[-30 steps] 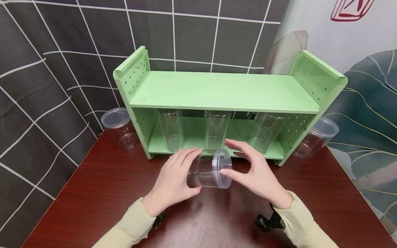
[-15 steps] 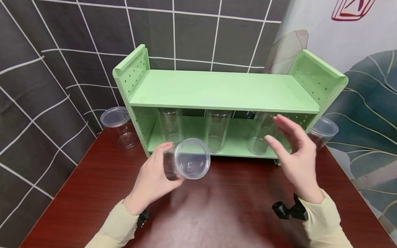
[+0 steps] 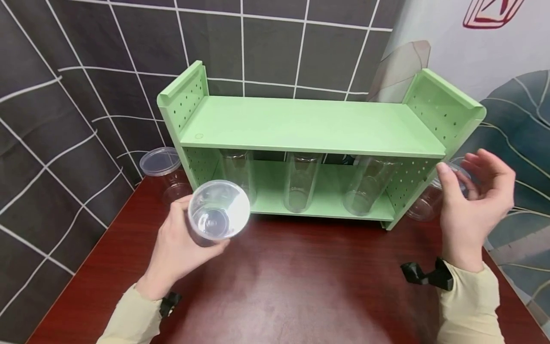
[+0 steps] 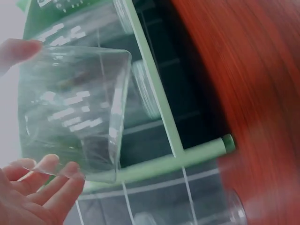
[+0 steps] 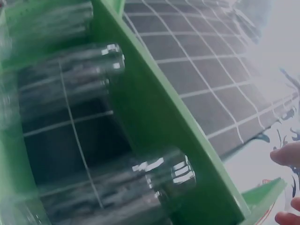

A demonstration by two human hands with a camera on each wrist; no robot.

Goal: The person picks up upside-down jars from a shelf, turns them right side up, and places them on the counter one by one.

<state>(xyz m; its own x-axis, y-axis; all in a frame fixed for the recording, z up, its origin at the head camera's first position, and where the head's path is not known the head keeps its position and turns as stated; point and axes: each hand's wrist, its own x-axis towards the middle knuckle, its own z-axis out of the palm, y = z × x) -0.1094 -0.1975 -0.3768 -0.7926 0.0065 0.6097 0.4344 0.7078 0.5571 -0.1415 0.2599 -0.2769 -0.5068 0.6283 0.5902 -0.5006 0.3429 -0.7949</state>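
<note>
Left hand (image 3: 174, 248) grips clear jar (image 3: 219, 210) by the side, left of frame centre; right hand (image 3: 477, 205) at frame right looks empty, thumb and fingers parted. Light, even squeeze should prevent slipping.

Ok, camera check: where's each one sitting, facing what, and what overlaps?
Head: worn on the head, facing forward and down at the green two-tier shelf and wood-grain table; left hand, right hand and sleeves show.
Left wrist: faces the held clear jar, shelf behind; thumb and fingers show.
Right wrist: faces the shelf's tall clear jars, blurred; fingertips at right edge.
Shared: held jar, head and left wrist; shelf, all three.
</note>
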